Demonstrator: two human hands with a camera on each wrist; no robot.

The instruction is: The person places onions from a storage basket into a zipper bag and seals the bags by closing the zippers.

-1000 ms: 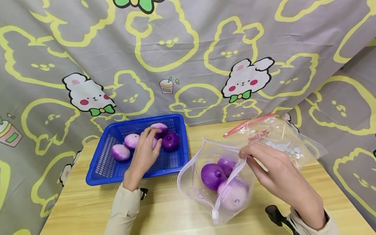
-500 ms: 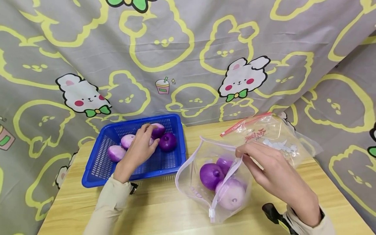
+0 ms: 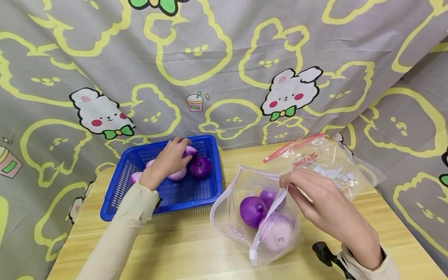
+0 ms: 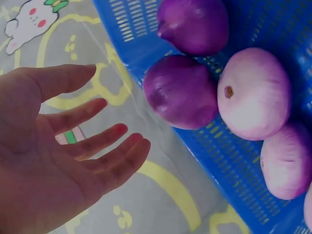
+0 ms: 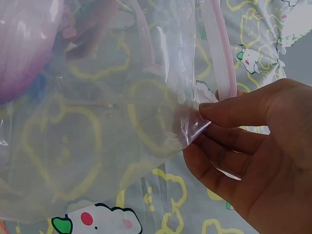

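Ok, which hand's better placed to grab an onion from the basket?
Probably the left hand: it's empty near red onions in the blue plastic basket, while the right hand pinches the zip-slider bag.

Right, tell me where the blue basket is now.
In the head view, the blue basket sits on the left part of the wooden table, left of the open clear bag, with the left hand over it.

Wrist views dimmer, perhaps slightly soft
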